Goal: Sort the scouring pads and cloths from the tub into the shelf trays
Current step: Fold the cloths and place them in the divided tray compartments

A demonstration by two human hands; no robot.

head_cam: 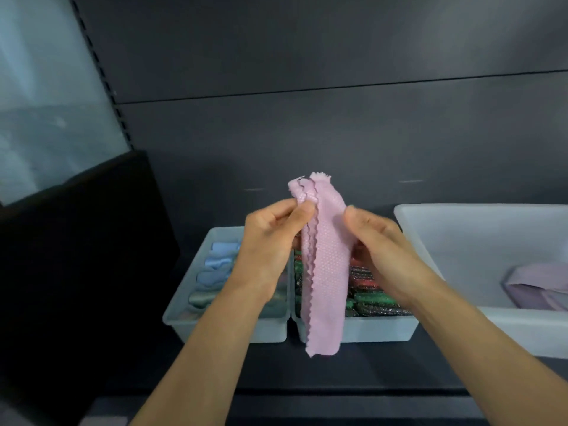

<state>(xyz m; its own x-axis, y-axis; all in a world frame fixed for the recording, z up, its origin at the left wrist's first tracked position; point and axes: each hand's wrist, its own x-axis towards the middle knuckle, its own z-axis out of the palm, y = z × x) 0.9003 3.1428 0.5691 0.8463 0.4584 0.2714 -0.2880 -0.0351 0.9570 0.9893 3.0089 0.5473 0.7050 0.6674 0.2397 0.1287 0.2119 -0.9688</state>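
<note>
A pink textured cloth with zigzag edges hangs folded lengthwise in front of me, above the gap between two shelf trays. My left hand pinches its upper left edge between thumb and fingers. My right hand grips its right side near the top. The left tray holds rolled blue and green cloths. The right tray holds glittery green, red and black scouring pads. The white tub stands at the right with lilac cloths inside.
All three containers stand on a dark shelf with a dark grey back panel behind. A black panel rises at the left, with a glass pane above it. The shelf's front edge runs below the trays.
</note>
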